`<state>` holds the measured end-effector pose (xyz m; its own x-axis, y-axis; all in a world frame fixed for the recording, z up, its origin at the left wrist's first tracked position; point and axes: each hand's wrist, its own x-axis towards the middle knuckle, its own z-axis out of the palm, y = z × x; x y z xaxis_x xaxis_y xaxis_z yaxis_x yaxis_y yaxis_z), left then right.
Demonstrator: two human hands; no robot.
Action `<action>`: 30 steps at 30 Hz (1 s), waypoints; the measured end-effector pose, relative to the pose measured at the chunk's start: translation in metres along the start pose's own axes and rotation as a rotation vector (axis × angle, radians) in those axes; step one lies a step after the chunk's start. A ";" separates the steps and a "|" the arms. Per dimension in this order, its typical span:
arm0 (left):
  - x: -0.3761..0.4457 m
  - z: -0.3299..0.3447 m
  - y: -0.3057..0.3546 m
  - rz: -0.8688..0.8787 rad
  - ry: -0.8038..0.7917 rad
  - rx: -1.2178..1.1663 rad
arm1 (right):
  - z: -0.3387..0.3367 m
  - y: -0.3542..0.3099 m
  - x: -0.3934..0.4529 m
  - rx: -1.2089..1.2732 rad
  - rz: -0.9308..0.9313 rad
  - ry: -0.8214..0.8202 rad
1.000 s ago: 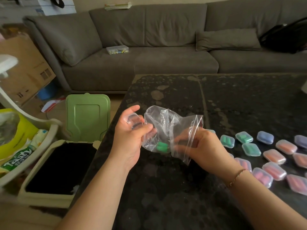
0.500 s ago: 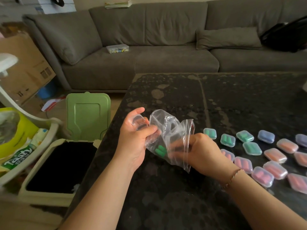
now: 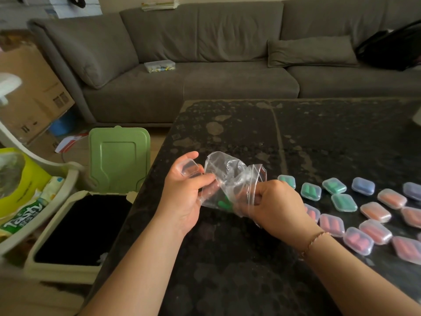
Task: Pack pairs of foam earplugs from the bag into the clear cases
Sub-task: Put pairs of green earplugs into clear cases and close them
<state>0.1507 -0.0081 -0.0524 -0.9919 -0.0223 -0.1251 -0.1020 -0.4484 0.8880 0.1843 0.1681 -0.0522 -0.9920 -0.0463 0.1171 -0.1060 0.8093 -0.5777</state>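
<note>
- The left hand (image 3: 182,197) has two things in its grip: an empty clear case (image 3: 189,168) held between fingers and palm, and one side of the clear plastic bag (image 3: 230,179), pinched at the thumb.
- The right hand (image 3: 275,206) has its fingers curled inside the mouth of the bag; whether they already pinch an earplug I cannot tell.
- Only a few green earplugs (image 3: 224,203) show through the bottom of the bag, so it looks nearly spent.
- On the dark desk (image 3: 319,137), to the right, lie the filled cases (image 3: 341,202), all closed: green, blue or purple, orange and pink.
- Judged from this, the job is far along: what is left is the last green pair into the held case, then closing it and setting it down with the rest.
</note>
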 end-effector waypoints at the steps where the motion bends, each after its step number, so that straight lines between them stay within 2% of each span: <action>1: 0.000 0.001 0.000 -0.006 0.004 0.000 | 0.000 0.001 0.000 0.003 -0.006 0.015; 5: 0.000 0.000 0.001 -0.012 0.022 -0.008 | 0.002 0.004 0.001 0.042 -0.042 0.071; 9: 0.001 -0.001 0.000 -0.021 0.055 0.005 | 0.001 0.007 0.002 0.076 -0.044 0.036; 14: -0.001 0.002 -0.004 -0.068 0.054 0.015 | 0.001 0.000 -0.001 -0.051 -0.010 -0.033; 18: -0.002 0.005 -0.005 -0.067 0.067 0.032 | 0.003 0.000 0.000 -0.105 -0.063 -0.003; 23: -0.001 0.003 -0.003 -0.060 0.108 0.023 | 0.004 0.005 0.001 -0.022 -0.085 0.023; 30: 0.000 0.001 -0.004 -0.051 0.183 0.155 | -0.004 0.013 0.003 0.081 -0.241 0.054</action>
<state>0.1509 -0.0052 -0.0559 -0.9565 -0.1708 -0.2366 -0.1755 -0.3109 0.9341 0.1803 0.1808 -0.0564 -0.9327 -0.1989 0.3009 -0.3459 0.7295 -0.5901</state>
